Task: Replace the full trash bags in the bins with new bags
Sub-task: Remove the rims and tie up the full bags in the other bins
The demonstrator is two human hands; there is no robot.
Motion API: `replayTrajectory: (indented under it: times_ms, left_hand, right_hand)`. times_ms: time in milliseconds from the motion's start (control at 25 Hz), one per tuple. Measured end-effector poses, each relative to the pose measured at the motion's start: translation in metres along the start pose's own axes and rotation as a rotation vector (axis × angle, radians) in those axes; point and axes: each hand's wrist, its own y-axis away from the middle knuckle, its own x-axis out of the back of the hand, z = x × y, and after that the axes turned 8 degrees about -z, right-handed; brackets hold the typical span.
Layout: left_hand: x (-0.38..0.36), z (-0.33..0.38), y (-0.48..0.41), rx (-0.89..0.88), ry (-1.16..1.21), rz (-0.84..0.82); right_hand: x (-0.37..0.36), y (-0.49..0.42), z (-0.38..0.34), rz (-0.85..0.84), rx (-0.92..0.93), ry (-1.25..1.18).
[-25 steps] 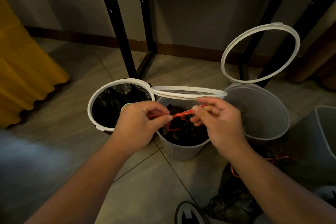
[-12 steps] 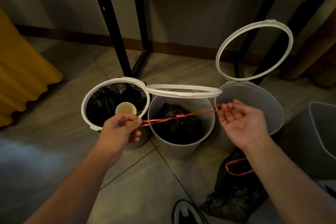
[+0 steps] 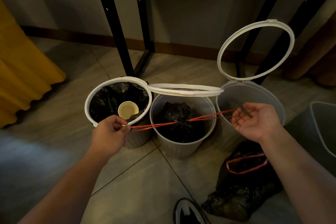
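Note:
Three round grey bins stand in a row on the floor. The middle bin (image 3: 183, 148) holds a black trash bag (image 3: 180, 122) cinched at its top by a red drawstring (image 3: 209, 116). My left hand (image 3: 111, 132) pinches the drawstring's left loop. My right hand (image 3: 256, 121), palm up, has the right loop hooked over its curled fingers. The string is stretched taut between both hands. The left bin (image 3: 91, 102) has a black liner and a paper cup (image 3: 128, 109) inside. The right bin (image 3: 254, 94) has no bag, and its ring lid (image 3: 256, 49) stands up.
A tied black trash bag (image 3: 243, 185) with a red drawstring lies on the floor at the lower right. Another grey bin (image 3: 325, 129) sits at the right edge. Black table legs (image 3: 116, 29) rise behind the bins. Yellow fabric (image 3: 21, 71) hangs at the left. My shoe (image 3: 189, 212) is at the bottom.
My hands moved apart from over the middle bin, pulling the red drawstring out to both sides and closing the bag's top.

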Motion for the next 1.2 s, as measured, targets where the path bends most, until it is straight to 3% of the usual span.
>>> replayTrajectory:
  times_ms: [200, 400, 560, 720, 880, 960, 1040, 1120, 1200]
  left_hand:
    - [0.007, 0.038, 0.018, -0.063, 0.120, 0.027]
    - [0.000, 0.122, 0.055, -0.269, 0.500, -0.276]
    - [-0.017, 0.167, 0.074, -0.373, 0.481, -0.477]
    - [-0.022, 0.175, 0.078, -0.360, 0.446, -0.517]
    - [-0.022, 0.158, 0.070, -0.368, 0.461, -0.537]
    - [-0.026, 0.130, 0.059, -0.371, 0.216, -0.390]
    - [-0.037, 0.095, 0.043, -0.401, -0.355, -0.267]
    - [-0.053, 0.063, 0.030, -0.413, -0.797, -0.322]
    - [-0.071, 0.039, 0.019, -0.381, -0.958, -0.384]
  right_hand:
    - [-0.017, 0.024, 0.004, -0.077, 0.135, 0.073]
    - [-0.068, 0.089, 0.021, -0.585, 0.446, 0.426]
    - [-0.099, 0.116, 0.053, -0.790, 0.580, 0.853]
    - [-0.103, 0.114, 0.064, -0.764, 0.705, 0.976]
    - [-0.098, 0.107, 0.061, -0.697, 0.617, 0.935]
    - [-0.095, 0.105, 0.053, -0.641, 0.572, 0.905]
    - [-0.095, 0.107, 0.042, -0.636, 0.535, 0.846]
    - [-0.099, 0.109, 0.030, -0.658, 0.532, 0.788]
    - [-0.104, 0.111, 0.019, -0.664, 0.558, 0.773]
